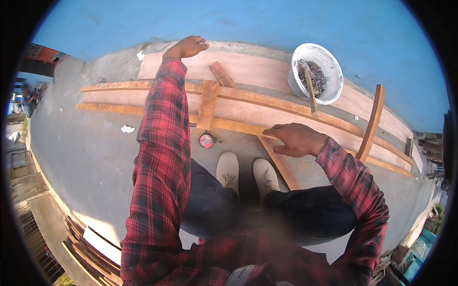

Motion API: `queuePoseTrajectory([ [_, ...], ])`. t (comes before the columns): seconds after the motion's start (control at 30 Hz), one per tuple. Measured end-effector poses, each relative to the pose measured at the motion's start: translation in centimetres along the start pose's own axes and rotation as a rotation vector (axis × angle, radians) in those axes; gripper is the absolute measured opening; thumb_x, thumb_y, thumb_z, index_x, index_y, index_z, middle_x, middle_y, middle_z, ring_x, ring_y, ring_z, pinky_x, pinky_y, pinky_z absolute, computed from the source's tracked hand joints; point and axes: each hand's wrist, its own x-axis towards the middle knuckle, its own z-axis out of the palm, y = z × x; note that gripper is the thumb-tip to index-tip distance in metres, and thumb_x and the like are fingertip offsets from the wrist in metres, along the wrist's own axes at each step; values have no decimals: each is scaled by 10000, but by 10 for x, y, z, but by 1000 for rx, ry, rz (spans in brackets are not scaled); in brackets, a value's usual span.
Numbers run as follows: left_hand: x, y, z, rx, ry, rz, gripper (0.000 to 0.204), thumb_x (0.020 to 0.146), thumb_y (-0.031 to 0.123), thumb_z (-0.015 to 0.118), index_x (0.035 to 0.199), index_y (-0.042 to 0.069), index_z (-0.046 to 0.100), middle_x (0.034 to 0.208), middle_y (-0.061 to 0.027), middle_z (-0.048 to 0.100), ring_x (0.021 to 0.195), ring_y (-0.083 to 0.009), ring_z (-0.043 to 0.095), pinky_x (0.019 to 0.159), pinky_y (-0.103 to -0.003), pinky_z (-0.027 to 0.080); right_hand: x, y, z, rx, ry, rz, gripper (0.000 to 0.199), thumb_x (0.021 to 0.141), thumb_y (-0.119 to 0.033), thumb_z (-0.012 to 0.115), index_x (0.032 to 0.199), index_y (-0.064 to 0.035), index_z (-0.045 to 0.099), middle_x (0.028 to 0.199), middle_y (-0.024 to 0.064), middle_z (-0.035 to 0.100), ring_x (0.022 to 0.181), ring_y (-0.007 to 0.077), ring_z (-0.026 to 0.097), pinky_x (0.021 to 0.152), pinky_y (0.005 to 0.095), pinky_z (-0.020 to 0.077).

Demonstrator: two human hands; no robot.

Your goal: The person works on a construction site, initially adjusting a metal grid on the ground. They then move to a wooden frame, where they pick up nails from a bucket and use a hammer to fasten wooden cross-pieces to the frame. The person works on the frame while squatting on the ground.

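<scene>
My left hand (187, 47) is over the far edge of a pale plywood sheet (257, 69), its fingers curled together; whatever they might hold is hidden. My right hand (298, 139) is over the near wooden strip (238, 125), forefinger and thumb apart, with nothing visible between them. Two long strips run side by side, the far strip (274, 101) bowed in the picture. A short wooden crosspiece (207, 106) lies across both at the left, and another crosspiece (372, 121) at the right. Below my right hand, a loose wooden piece (282, 167) slants toward my shoe.
A white bucket (295, 82) holding nails and a wooden-handled tool (310, 90) stands on the plywood. A round red tape measure (206, 140) lies before my shoes (228, 170). Another short wooden piece (222, 75) lies beyond the strips. Stacked boards (86, 252) are at lower left.
</scene>
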Motion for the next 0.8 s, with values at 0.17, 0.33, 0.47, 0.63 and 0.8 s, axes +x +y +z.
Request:
queuePoseTrajectory([
  [0.17,-4,-6,5,7,-15,-3,643,919,484,545,1325,-14,530,1245,-179,614,938,-260,659,899,-396,478,1,2,1,16,-15,15,506,912,-286,605,1357,-65,510,1295,162,563,1163,354,557,993,442,444],
  [0.33,-8,-21,5,-18,-62,-94,542,883,420,616,1294,68,588,1188,-137,653,1093,-269,609,957,-393,466,9,1,2,17,-24,-9,509,907,-280,610,1354,-56,509,1295,165,563,1157,358,559,993,440,444],
  [0.47,-16,5,26,19,-351,-164,367,844,225,661,1197,123,652,1011,-70,702,912,-179,644,828,-357,513,3,13,6,27,32,-38,513,902,-281,612,1346,-44,508,1278,169,570,1152,358,562,991,443,444],
  [0.63,-32,15,55,123,-464,-189,347,771,93,692,1117,113,680,969,-57,718,869,-177,668,787,-338,526,4,12,3,41,40,-40,517,892,-279,614,1331,-25,513,1244,177,586,1148,354,567,990,449,443],
  [0.8,-42,1,66,234,-259,82,226,746,80,672,958,51,742,950,-114,728,881,-250,696,801,-358,542,4,17,5,33,58,-64,513,898,-282,612,1338,-36,514,1273,176,571,1137,363,568,976,446,452],
])
